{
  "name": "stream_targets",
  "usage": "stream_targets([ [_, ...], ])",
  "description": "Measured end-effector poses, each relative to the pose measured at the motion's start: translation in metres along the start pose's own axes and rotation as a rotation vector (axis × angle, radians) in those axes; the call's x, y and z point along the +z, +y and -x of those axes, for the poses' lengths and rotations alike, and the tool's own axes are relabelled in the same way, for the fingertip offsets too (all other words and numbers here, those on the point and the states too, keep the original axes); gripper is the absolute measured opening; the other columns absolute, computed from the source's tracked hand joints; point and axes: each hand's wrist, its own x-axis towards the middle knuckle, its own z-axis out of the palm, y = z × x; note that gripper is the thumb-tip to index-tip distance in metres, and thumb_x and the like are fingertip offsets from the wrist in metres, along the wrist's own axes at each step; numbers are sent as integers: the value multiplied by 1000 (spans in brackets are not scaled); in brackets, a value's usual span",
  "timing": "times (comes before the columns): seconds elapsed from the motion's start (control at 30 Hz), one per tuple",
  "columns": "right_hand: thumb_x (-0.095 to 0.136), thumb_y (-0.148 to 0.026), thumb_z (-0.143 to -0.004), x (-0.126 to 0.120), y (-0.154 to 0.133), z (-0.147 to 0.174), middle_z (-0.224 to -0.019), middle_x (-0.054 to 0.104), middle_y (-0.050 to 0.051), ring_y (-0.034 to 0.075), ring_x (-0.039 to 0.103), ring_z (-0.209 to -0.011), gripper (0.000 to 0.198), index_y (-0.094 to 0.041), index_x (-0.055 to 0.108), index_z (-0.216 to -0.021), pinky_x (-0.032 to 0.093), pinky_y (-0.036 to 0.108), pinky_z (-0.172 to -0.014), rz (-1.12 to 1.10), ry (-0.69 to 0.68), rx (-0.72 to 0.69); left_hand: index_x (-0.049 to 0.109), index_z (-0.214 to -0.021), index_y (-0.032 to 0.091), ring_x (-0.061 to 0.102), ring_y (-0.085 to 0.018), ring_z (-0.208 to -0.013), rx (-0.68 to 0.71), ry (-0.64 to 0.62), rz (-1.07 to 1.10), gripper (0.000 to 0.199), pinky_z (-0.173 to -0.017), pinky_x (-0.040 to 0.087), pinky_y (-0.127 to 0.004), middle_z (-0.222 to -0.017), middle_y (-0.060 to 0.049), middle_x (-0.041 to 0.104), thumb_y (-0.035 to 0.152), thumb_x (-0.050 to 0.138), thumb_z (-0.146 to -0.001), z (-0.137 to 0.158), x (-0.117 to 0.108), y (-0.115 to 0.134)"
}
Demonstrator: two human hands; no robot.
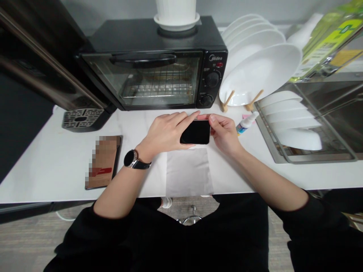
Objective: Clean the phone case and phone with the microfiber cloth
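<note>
Between both hands is a smartphone (195,132) with a dark screen facing up, held over the white counter. My left hand (169,132), with a watch (131,158) on its wrist, wraps the phone's left end. Its fingers lie along the far edge. My right hand (225,134) grips the phone's right end, thumb at the far right corner. Beneath and nearer to me lies a flat grey cloth (188,173), reaching the counter's front edge. A small spray bottle (247,122) with a white top lies just beyond my right hand.
A black toaster oven (159,79) stands behind my hands, with a white pot (176,13) on top. To its right are plates (261,71) in a wooden rack, and bowls (295,117) beside the sink. At left lie a tablet-like device (104,162) and a machine's drip tray (82,119).
</note>
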Motion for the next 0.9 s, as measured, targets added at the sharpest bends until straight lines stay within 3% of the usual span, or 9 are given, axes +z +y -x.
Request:
stream_targets([
  [0.2, 79, -77, -90, 8, -2, -3, -87, 85, 1, 22, 77, -75, 48, -31, 87, -100, 68, 39, -70, -48, 66, -13, 53, -167, 25, 78, -31, -110, -33, 37, 88, 96, -92, 59, -40, -125, -9, 78, 75, 78, -90, -2, -7, 7],
  [0.27, 75, -78, -93, 9, -2, -5, -86, 83, 1, 23, 78, -78, 49, -31, 86, -103, 69, 41, -74, -19, 50, -28, 51, -168, 29, 77, -30, -110, -48, 31, 89, 98, -90, 59, -39, -125, -8, 77, 76, 80, -88, -2, -8, 7],
  [0.4, 75, -79, -92, 7, -3, -6, -80, 74, -2, 19, 72, -73, 54, -33, 81, -121, 65, 34, -66, 71, 44, -88, 52, -167, 37, 77, -28, -105, -37, 43, 77, 89, -85, 58, -37, -120, -4, 76, 74, 80, -91, -1, -5, 3],
  [0.5, 81, -73, -91, 8, -5, -5, -92, 76, -3, 16, 72, -77, 54, -36, 76, -131, 65, 28, -66, 4, 30, -65, 55, -162, 38, 78, -28, -110, -87, 89, 117, 84, -88, 59, -37, -125, -3, 76, 63, 86, -88, -1, -4, 1],
  [0.6, 84, -64, -91, 9, -8, -3, -110, 80, -4, 16, 75, -87, 55, -37, 71, -137, 71, 30, -76, -123, -50, 7, 54, -159, 34, 77, -30, -120, -188, 127, 202, 88, -95, 60, -37, -135, -4, 76, 54, 92, -83, -2, -5, 2],
  [0.73, 86, -55, -92, 8, -8, -2, -102, 80, -6, 14, 76, -84, 59, -39, 65, -144, 73, 31, -81, -193, -134, 29, 50, -161, 35, 75, -31, -130, -240, 110, 300, 92, -102, 61, -39, -147, -4, 73, 55, 93, -83, -3, -6, 4],
  [0.9, 96, -55, -80, 2, -7, -3, -105, 82, -4, 19, 81, -92, 82, -36, 57, -150, 73, 37, -89, -196, -230, 47, 49, -161, 35, 72, -32, -138, -234, 66, 341, 95, -107, 61, -42, -157, -5, 69, 57, 95, -81, -3, -5, 3],
])
